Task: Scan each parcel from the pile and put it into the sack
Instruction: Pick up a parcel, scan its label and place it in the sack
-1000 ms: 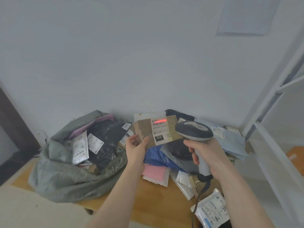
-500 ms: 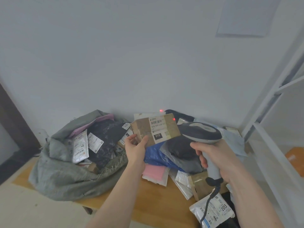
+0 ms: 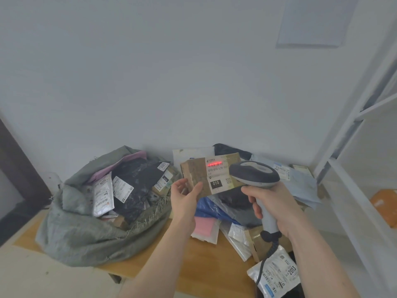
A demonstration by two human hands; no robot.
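The left hand (image 3: 185, 195) pinches the cardboard parcel (image 3: 211, 175) label-up at frame centre so the red beam crosses its barcode. The right hand (image 3: 271, 208) wraps its fingers round the scanner (image 3: 254, 174), probably squeezing the trigger

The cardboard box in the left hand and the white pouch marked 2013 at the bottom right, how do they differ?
The cardboard box is brown and rigid; the white pouch is flat and soft. The left hand holds the box up in the air, while the pouch lies at the table's edge, untouched. The scanner's red line falls on the box's barcode, none on the pouch. Both carry printed shipping labels.
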